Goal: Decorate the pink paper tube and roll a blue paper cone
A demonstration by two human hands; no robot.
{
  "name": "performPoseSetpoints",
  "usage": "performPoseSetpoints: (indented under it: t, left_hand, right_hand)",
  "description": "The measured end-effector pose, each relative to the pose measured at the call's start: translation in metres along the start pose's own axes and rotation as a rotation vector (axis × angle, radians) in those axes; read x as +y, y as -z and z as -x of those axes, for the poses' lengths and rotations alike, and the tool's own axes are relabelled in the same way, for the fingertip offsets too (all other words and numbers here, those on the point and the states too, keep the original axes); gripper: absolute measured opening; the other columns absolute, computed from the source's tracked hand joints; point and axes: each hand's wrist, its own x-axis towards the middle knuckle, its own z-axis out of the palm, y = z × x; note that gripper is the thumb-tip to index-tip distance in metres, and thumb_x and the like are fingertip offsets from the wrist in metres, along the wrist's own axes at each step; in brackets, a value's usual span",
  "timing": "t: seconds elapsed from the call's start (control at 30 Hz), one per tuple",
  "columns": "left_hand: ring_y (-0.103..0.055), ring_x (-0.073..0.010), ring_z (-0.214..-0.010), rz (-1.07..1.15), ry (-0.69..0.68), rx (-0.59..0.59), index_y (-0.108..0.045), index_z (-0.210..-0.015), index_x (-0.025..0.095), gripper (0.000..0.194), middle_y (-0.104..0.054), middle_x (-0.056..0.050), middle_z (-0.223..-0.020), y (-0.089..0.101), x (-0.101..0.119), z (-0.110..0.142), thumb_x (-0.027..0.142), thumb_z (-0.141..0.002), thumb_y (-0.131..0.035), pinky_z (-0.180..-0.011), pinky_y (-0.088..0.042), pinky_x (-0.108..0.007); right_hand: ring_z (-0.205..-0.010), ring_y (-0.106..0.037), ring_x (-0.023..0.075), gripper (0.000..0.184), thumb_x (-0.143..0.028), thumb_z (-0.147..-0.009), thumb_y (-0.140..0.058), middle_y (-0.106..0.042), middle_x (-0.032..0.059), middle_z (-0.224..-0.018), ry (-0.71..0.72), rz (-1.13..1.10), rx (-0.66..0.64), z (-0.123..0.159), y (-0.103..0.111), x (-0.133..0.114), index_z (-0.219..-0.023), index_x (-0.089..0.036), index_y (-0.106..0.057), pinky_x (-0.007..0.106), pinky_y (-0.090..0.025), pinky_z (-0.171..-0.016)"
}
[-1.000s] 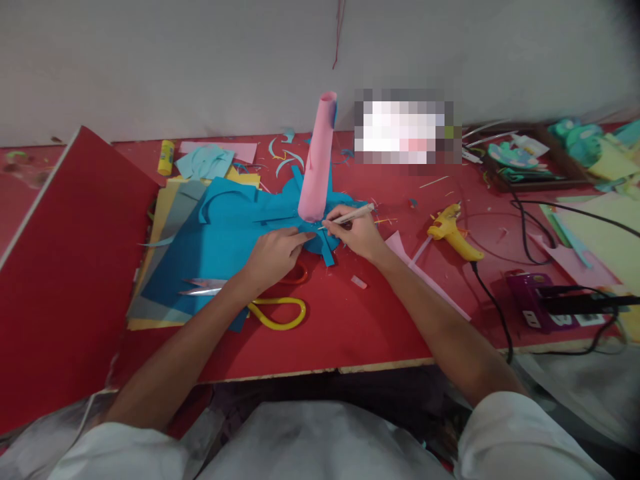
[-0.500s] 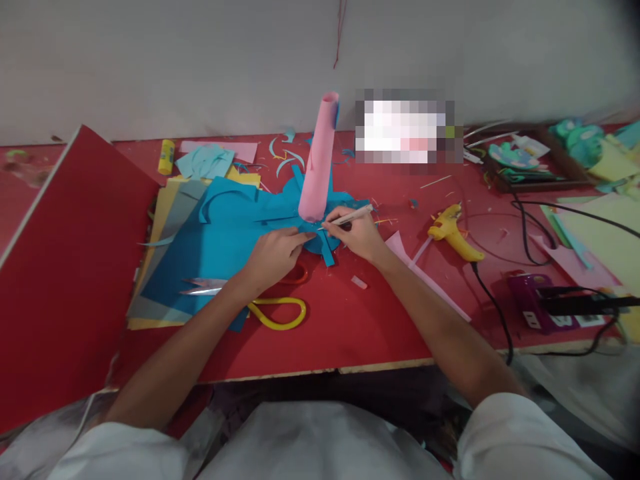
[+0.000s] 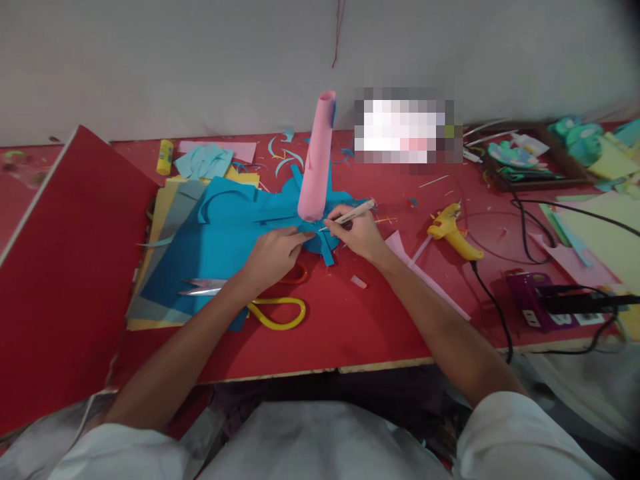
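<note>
My right hand [image 3: 355, 232] is closed around a whitish pen [image 3: 356, 212], its tip at the blue paper near the foot of a pink paper tube [image 3: 317, 157]. The tube stands slightly tilted on a blue paper cutout [image 3: 320, 245] with strips sticking out. Palm down, my left hand [image 3: 275, 257] lies on the blue paper, index finger stretched toward the pen tip. Partly under my left wrist are scissors [image 3: 280, 325] with a yellow handle loop; a red-orange loop [image 3: 300, 273] shows beside that hand.
Blue and yellow sheets [image 3: 175, 267] lie left, beside a raised red board [image 3: 65, 280]. A yellow glue gun [image 3: 455, 233] with its cord, a purple box [image 3: 535, 300] and a dark tray [image 3: 545, 177] are right. A glue stick [image 3: 165, 157] stands at back left.
The pink tube's top leans very slightly further left, and the pen's rear end has shifted slightly. Both hands keep nearly the same place.
</note>
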Motion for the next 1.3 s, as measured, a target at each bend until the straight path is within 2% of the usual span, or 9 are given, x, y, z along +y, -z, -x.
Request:
performPoseSetpoints:
  t: [0.1, 0.3, 0.4, 0.6, 0.73, 0.83, 0.97, 1.1, 1.3]
  left_hand:
    - [-0.072, -0.0228, -0.098, -0.004, -0.002, -0.003, -0.073, -0.137, 0.024, 0.045, -0.077, -0.009, -0.11, 0.0, 0.0, 0.0, 0.017, -0.105, -0.043, -0.08, -0.053, -0.031]
    - [-0.072, -0.0246, -0.099, -0.004, 0.001, -0.018, -0.073, -0.138, 0.023, 0.045, -0.077, -0.01, -0.109, 0.002, 0.001, 0.0, 0.017, -0.105, -0.043, -0.08, -0.053, -0.032]
    - [-0.072, -0.0243, -0.098, -0.006, 0.003, -0.012, -0.073, -0.138, 0.024, 0.045, -0.077, -0.009, -0.108, 0.002, 0.001, 0.0, 0.017, -0.105, -0.043, -0.079, -0.053, -0.032]
    - [-0.072, -0.0239, -0.095, -0.008, -0.002, -0.01, -0.073, -0.137, 0.023, 0.045, -0.076, -0.01, -0.107, 0.0, -0.001, 0.0, 0.017, -0.104, -0.044, -0.077, -0.053, -0.032]
    - [-0.072, -0.0238, -0.097, -0.006, 0.0, -0.016, -0.074, -0.136, 0.024, 0.045, -0.077, -0.01, -0.107, 0.0, -0.001, 0.0, 0.014, -0.101, -0.046, -0.078, -0.053, -0.032]
    - [-0.073, -0.0238, -0.097, -0.017, 0.007, -0.03, -0.074, -0.136, 0.023, 0.045, -0.077, -0.009, -0.107, 0.001, -0.001, 0.0, 0.014, -0.101, -0.048, -0.078, -0.053, -0.031]
    - [-0.073, -0.0236, -0.097, -0.012, 0.003, -0.023, -0.074, -0.136, 0.023, 0.045, -0.077, -0.009, -0.111, 0.003, 0.001, 0.0, 0.014, -0.102, -0.045, -0.078, -0.053, -0.032]
    - [-0.072, -0.0236, -0.097, -0.01, 0.0, -0.022, -0.074, -0.136, 0.023, 0.045, -0.077, -0.009, -0.108, 0.003, 0.001, 0.0, 0.014, -0.103, -0.045, -0.08, -0.053, -0.032]
    - [-0.073, -0.0244, -0.099, 0.003, -0.006, -0.011, -0.074, -0.136, 0.023, 0.044, -0.077, -0.01, -0.109, 0.001, 0.0, 0.001, 0.016, -0.104, -0.046, -0.082, -0.054, -0.033]
  right_hand:
    - [-0.063, -0.06, 0.017, 0.037, -0.058, -0.094, -0.067, -0.069, 0.0013, -0.069, -0.009, -0.029, -0.026, 0.0, 0.0, 0.0, -0.083, -0.023, -0.067, 0.03, -0.045, -0.059]
    - [-0.06, -0.055, 0.0151, 0.026, -0.043, -0.093, -0.065, -0.066, 0.0005, -0.067, 0.025, 0.076, 0.012, 0.001, -0.001, -0.001, -0.078, -0.022, -0.065, 0.031, -0.04, -0.059]
    - [-0.061, -0.054, 0.0151, 0.025, -0.041, -0.093, -0.064, -0.065, 0.0005, -0.068, 0.022, 0.086, 0.013, 0.0, -0.001, -0.002, -0.077, -0.022, -0.064, 0.031, -0.04, -0.058]
    - [-0.061, -0.055, 0.0151, 0.035, -0.055, -0.092, -0.068, -0.063, 0.0003, -0.068, -0.028, -0.053, -0.009, 0.001, 0.0, -0.006, -0.079, -0.023, -0.065, 0.029, -0.042, -0.055]
    - [-0.062, -0.057, 0.0138, 0.044, -0.067, -0.093, -0.064, -0.068, 0.0015, -0.076, -0.09, -0.227, -0.054, 0.003, 0.0, -0.01, -0.09, -0.023, -0.072, 0.028, -0.046, -0.055]
    - [-0.064, -0.059, 0.0141, 0.047, -0.069, -0.094, -0.063, -0.072, 0.0028, -0.08, -0.091, -0.244, -0.053, 0.004, 0.0, -0.012, -0.091, -0.023, -0.075, 0.028, -0.05, -0.057]
    - [-0.068, -0.066, 0.0172, 0.039, -0.06, -0.096, -0.065, -0.077, 0.0045, -0.086, -0.051, -0.151, -0.058, 0.004, 0.003, -0.012, -0.094, -0.024, -0.077, 0.032, -0.055, -0.063]
    - [-0.085, -0.074, 0.0217, 0.025, -0.044, -0.096, -0.067, -0.079, 0.0055, -0.095, -0.004, -0.071, -0.056, 0.004, 0.004, -0.009, -0.108, -0.024, -0.076, 0.034, -0.059, -0.073]
    - [-0.097, -0.076, 0.0242, 0.021, -0.038, -0.095, -0.069, -0.082, 0.0068, -0.107, 0.021, 0.0, -0.053, 0.005, 0.003, -0.009, -0.107, -0.023, -0.079, 0.037, -0.059, -0.085]
